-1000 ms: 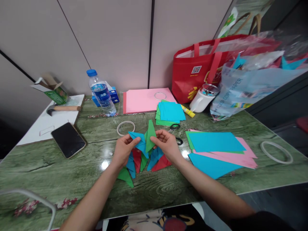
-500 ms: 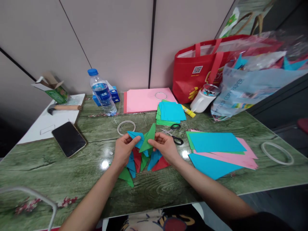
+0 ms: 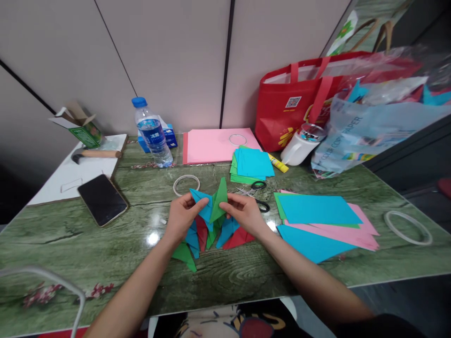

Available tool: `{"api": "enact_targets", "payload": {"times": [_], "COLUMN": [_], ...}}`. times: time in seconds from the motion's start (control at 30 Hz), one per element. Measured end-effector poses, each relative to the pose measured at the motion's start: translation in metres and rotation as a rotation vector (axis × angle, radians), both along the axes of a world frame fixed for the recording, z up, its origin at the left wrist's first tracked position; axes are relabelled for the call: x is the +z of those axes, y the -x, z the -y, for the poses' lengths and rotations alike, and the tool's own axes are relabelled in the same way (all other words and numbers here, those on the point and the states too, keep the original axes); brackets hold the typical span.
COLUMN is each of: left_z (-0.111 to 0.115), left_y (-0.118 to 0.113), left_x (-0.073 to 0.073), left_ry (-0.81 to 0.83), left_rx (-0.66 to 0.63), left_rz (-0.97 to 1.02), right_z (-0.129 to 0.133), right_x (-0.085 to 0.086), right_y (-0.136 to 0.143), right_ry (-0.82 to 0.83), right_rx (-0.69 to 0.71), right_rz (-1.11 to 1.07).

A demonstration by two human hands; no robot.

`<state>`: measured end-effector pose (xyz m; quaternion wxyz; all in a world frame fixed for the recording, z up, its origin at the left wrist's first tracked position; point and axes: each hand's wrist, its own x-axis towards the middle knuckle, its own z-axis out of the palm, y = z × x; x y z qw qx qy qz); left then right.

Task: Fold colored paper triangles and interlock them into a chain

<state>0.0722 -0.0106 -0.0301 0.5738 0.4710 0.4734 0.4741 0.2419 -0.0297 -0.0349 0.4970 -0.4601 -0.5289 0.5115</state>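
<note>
Between thumb and fingers my left hand [image 3: 183, 215] pinches a folded blue paper piece [image 3: 202, 205]. A folded green paper piece [image 3: 220, 201], its point standing up, is pinched by my right hand [image 3: 244, 211]. The two pieces meet between my hands; I cannot tell how they are joined. Below them are more folded pieces: a red one [image 3: 238, 238] at the right, a blue one [image 3: 192, 239] at the left, and a green one [image 3: 185, 256] nearest me. My hands partly cover this group.
Scissors [image 3: 259, 192] lie behind my right hand, near stacked blue and green squares [image 3: 255, 163]. Coloured sheets [image 3: 320, 210] lie at right, a tape roll [image 3: 186, 186] behind my left hand. A phone [image 3: 102, 200], hammer [image 3: 98, 154], water bottle [image 3: 153, 134], glue stick [image 3: 278, 163] and mug [image 3: 299, 148] stand or lie around.
The green piece has turned more upright and sits closer against the blue one. Both hands keep their pinch. The whole view has shifted slightly.
</note>
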Motion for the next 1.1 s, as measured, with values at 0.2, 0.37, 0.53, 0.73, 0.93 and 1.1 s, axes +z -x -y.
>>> {"api": "enact_targets", "payload": {"times": [0.2,0.37,0.53,0.73,0.93,1.1], "left_z": [0.0002,0.0004,0.0011,0.0026,0.0035,0.0069], "left_y": [-0.0003,-0.0006,0.0017,0.0009,-0.0003,-0.0023], "left_x": [0.0012,0.0002,-0.0020,0.0000,0.0067,0.0066], "left_ry": [-0.046,-0.062,-0.080,-0.120,-0.207,-0.165], "left_rx": [0.009,0.030,-0.003,0.008,0.001,-0.033], "left_rz": [-0.043,-0.052,-0.077,-0.147,-0.315,-0.283], "right_z": [0.0021,0.0043,-0.0004,0.0006,0.0048,0.0041], "right_x": [-0.0094,-0.0093,-0.0060,-0.0075,-0.0072,-0.0055], "right_y": [0.0058,0.0082,0.0011,0.0030,0.0058,0.0062], "right_ry": [0.026,0.011,-0.004,-0.016,-0.035,-0.021], "right_rx": [0.007,0.043,0.091,0.094,0.058,0.025], "right_rz": [-0.112,-0.109,-0.044,-0.055,-0.014,-0.047]}}
